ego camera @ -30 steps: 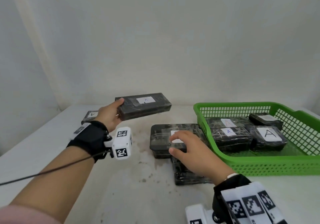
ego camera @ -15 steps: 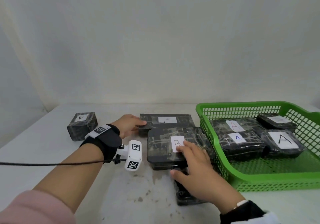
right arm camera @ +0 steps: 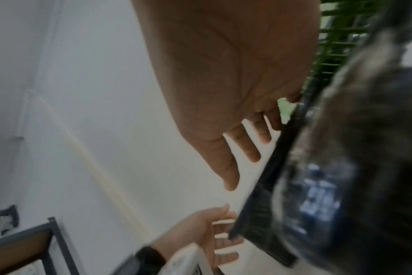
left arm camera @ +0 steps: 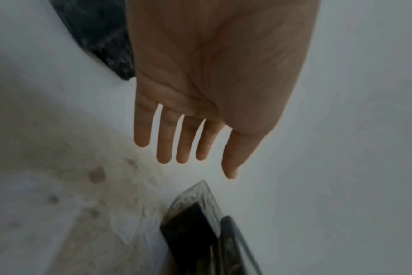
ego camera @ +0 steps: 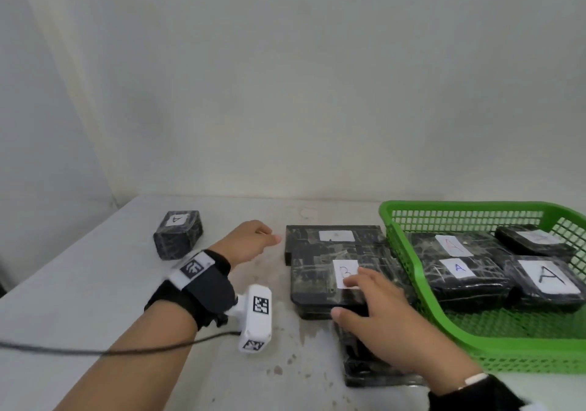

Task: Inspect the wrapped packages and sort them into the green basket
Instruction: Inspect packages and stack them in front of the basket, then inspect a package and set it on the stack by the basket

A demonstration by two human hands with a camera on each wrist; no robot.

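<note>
Left hand (ego camera: 250,244) hovers palm down over the white table (ego camera: 95,283), fingers straight and slightly spread, holding nothing; the left wrist view (left arm camera: 214,78) confirms it. Its fingertips point toward 3 o'clock, just short of the long flat package (ego camera: 333,236), which lies flat at about 12 o'clock of the pile with a white label on top.

Right hand (ego camera: 390,318) sits at 5 o'clock of the scene, fingers spread and loosely bent over the B-labelled package (ego camera: 320,280). Fingertips touch its paper label and the thumb lies at its near edge. Whether it truly grips, I cannot tell; the right wrist view (right arm camera: 235,74) is blurred and shows straight fingers beside a dark wrapped edge.

That B package rests on top of another dark package (ego camera: 367,369), which sticks out toward 6 o'clock under the wrist.

The green basket (ego camera: 409,271) stands at 3 o'clock, just beside the pile, with four wrapped packages inside, three showing an A.

Out at 10 o'clock, well apart, a small cube package (ego camera: 177,236) marked A sits alone.
</note>
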